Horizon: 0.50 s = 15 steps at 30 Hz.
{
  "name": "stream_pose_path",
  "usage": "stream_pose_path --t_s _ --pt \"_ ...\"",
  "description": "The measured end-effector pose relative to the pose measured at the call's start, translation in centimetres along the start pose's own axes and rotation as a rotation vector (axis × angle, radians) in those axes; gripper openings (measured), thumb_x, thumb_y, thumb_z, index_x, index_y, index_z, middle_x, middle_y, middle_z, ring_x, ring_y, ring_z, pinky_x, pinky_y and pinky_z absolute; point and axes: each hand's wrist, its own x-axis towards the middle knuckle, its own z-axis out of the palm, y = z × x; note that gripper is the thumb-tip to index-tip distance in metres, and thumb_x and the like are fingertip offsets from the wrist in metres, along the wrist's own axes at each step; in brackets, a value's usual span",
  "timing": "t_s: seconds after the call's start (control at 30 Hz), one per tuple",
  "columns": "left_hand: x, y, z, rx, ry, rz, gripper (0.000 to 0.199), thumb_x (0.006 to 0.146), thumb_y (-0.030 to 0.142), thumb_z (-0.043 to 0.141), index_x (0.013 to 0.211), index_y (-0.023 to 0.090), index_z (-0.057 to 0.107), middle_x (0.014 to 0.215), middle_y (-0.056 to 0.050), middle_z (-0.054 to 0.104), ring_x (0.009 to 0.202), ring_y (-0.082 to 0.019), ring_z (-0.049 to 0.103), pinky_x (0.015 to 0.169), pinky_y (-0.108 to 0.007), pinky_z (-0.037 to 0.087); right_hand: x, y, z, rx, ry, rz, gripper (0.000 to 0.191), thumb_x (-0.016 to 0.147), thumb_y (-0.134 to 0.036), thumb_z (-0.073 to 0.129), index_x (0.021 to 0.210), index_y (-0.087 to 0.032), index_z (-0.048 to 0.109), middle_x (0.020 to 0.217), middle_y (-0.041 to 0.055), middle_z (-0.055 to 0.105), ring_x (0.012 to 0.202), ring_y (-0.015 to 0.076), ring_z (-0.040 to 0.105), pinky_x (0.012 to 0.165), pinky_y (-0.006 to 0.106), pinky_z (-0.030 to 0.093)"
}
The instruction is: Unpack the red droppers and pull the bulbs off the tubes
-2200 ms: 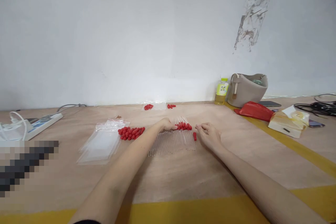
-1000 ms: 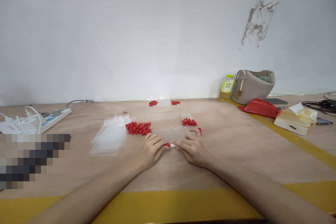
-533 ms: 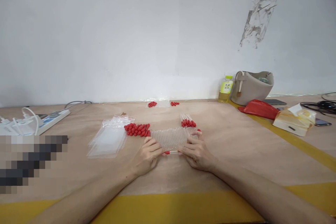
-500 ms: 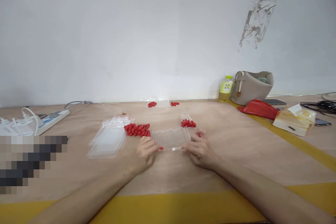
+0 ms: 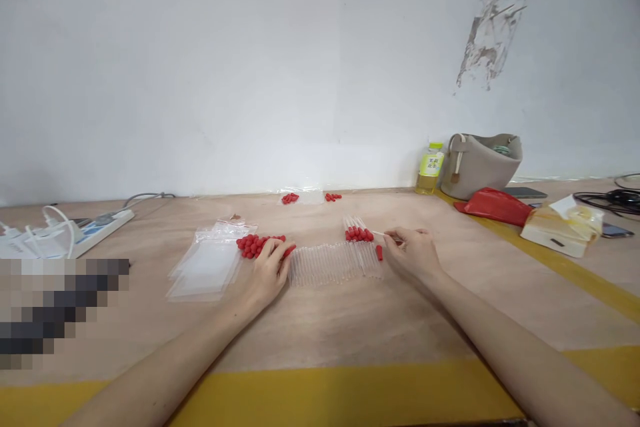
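Observation:
At the right edge of a pile of red rubber bulbs, my left hand is closed, with a red bulb showing at its fingertips. A row of clear glass tubes lies side by side between my hands. My right hand pinches a dropper, whose thin pale tip sticks out to the left; the rest is hidden by the fingers. Just left of it are several droppers with red bulbs, tips pointing away. One loose red bulb lies at the row's right end.
Clear zip bags lie left of the bulbs. Two small red heaps sit on clear plastic by the wall. At right stand a bottle and a grey bag, with a red pouch before them. A power strip is at left.
My hands have moved apart from the near edge of the tube row. The left went up and left to the bulb pile, the right up and right beside the capped droppers.

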Motion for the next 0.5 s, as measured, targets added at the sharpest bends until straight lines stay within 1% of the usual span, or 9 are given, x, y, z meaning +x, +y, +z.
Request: stream_pose_path --t_s 0.07,0.13,0.33,0.5 --pt "0.02 -0.39 0.17 -0.003 0.001 -0.006 0.016 0.083 0.017 0.043 0.092 0.02 0.055 0.089 -0.004 0.053 0.088 -0.016 0.054 0.077 -0.03 0.047 0.02 0.14 -0.11 -0.045 -0.01 -0.029 0.028 0.079 -0.035 0.043 0.08 -0.024 0.068 0.075 0.0024 0.069 0.068 0.0159 0.06 0.08 0.033 0.026" --pt "0.0 -0.54 0.18 -0.008 0.001 0.012 0.013 0.082 0.017 0.044 0.088 0.02 0.055 0.087 -0.004 0.054 0.086 -0.016 0.055 0.076 -0.029 0.047 0.0 0.15 -0.11 -0.066 -0.011 -0.059 0.028 0.08 -0.035 0.042 0.079 -0.025 0.069 0.077 0.0023 0.07 0.07 0.016 0.06 0.08 0.034 0.025" --pt "-0.01 -0.3 -0.26 -0.03 0.027 0.058 0.015 0.083 0.018 0.044 0.089 0.02 0.057 0.089 -0.004 0.055 0.087 -0.015 0.056 0.077 -0.029 0.047 0.0 0.21 -0.12 -0.067 0.07 -0.074 0.026 0.08 -0.029 0.043 0.081 -0.023 0.068 0.083 0.002 0.07 0.077 0.0159 0.06 0.081 0.033 0.022" --pt "-0.39 -0.27 0.08 -0.063 -0.06 0.079 0.017 0.084 0.02 0.044 0.089 0.019 0.061 0.089 -0.004 0.056 0.082 -0.013 0.056 0.074 -0.026 0.047 -0.18 0.15 0.21 -0.029 0.038 -0.118 0.025 0.08 -0.029 0.043 0.083 -0.024 0.067 0.081 0.0011 0.069 0.075 0.0141 0.059 0.078 0.032 0.023"
